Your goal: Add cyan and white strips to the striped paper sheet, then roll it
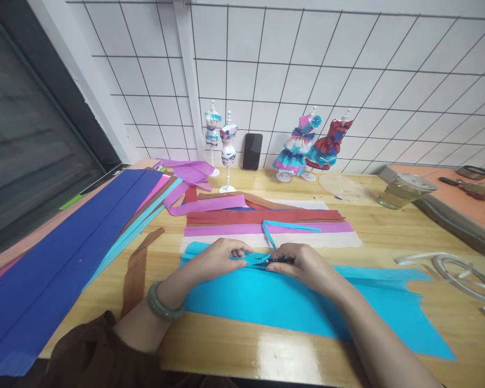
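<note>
My right hand (307, 264) grips a small pair of black-handled scissors (285, 261), with the dark blades pointing left. Its fingers partly cover the handles. Between the blades and my left hand (222, 260) runs a narrow blue paper strip (255, 257), pinched in my left fingertips. Both hands are just above a wide blue crepe paper sheet (267, 302) spread across the table. Beyond my right hand, a thin folded blue strip (291, 225) lies bent over the paper strips behind. Whether the blades touch the pinched strip, I cannot tell.
Dark blue paper (84, 242) and other coloured sheets fill the left side. Red (267, 216) and purple strips lie behind the hands. Several small dress forms and a phone (253, 151) stand by the tiled wall. A cup (406, 190) and white tape (464, 275) are at right.
</note>
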`<state>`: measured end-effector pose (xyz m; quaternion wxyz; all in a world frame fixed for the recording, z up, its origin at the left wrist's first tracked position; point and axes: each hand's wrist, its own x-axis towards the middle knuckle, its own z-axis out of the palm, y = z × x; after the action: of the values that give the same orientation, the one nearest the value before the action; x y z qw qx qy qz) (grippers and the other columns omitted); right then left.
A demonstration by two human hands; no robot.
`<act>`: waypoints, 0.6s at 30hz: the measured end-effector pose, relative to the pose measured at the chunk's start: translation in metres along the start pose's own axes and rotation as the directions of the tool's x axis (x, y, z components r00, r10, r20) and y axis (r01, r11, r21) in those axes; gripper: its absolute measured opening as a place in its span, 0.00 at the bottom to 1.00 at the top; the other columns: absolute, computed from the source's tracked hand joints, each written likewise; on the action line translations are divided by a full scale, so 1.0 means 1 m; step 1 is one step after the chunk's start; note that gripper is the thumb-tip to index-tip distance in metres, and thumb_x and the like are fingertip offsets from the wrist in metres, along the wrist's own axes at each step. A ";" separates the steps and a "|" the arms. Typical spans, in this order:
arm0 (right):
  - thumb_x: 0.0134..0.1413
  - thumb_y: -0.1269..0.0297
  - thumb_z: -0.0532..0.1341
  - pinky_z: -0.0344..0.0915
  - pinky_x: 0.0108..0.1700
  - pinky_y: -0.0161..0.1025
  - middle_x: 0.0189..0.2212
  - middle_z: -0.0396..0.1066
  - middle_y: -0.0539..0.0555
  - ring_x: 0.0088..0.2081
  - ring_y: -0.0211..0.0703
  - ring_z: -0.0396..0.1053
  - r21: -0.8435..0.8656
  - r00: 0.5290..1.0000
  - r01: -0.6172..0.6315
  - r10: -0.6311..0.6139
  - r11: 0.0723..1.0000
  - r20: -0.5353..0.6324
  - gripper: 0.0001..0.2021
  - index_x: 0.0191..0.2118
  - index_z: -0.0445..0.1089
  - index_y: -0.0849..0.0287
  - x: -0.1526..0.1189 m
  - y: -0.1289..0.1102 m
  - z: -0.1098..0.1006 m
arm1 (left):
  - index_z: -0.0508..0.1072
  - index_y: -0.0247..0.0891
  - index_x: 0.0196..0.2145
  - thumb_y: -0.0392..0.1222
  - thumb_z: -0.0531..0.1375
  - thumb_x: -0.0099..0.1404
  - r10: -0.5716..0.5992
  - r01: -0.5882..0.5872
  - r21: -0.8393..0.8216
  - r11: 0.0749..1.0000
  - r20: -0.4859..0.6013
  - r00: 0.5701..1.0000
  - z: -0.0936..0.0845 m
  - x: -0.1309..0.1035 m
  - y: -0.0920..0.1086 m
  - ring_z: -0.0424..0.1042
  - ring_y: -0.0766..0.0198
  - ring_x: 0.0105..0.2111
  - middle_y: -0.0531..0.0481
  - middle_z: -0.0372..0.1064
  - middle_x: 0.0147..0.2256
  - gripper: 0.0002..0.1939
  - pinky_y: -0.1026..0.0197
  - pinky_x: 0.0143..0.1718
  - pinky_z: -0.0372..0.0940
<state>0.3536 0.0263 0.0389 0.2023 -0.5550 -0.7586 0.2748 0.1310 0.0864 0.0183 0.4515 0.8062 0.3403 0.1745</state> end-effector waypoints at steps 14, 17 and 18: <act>0.49 0.52 0.60 0.59 0.31 0.33 0.31 0.73 0.50 0.31 0.39 0.68 -0.018 1.000 0.009 -0.009 1.000 -0.008 0.13 0.34 0.73 0.55 -0.001 0.000 0.000 | 0.71 0.37 0.45 0.36 0.59 0.54 0.010 -0.011 -0.064 0.998 -0.015 1.000 0.000 0.001 -0.002 0.66 0.67 0.31 0.51 0.69 0.31 0.18 0.66 0.32 0.61; 0.49 0.52 0.59 0.59 0.31 0.33 0.31 0.73 0.50 0.31 0.39 0.68 -0.023 1.000 0.018 -0.018 1.000 -0.009 0.13 0.34 0.73 0.55 0.000 -0.001 0.000 | 0.71 0.37 0.45 0.36 0.59 0.54 0.014 -0.015 -0.068 0.998 -0.012 1.000 0.001 0.001 -0.003 0.66 0.67 0.31 0.52 0.69 0.31 0.18 0.66 0.33 0.61; 0.49 0.52 0.59 0.59 0.31 0.33 0.31 0.73 0.50 0.31 0.39 0.68 -0.024 1.000 0.018 -0.019 1.000 -0.012 0.13 0.34 0.73 0.55 0.000 -0.001 0.000 | 0.71 0.37 0.45 0.36 0.59 0.54 0.014 -0.015 -0.068 0.998 -0.013 1.000 0.000 0.001 -0.003 0.67 0.67 0.31 0.52 0.68 0.31 0.19 0.66 0.33 0.61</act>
<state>0.3527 0.0260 0.0391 0.2028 -0.5520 -0.7657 0.2604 0.1307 0.0879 0.0154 0.4755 0.7916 0.3310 0.1943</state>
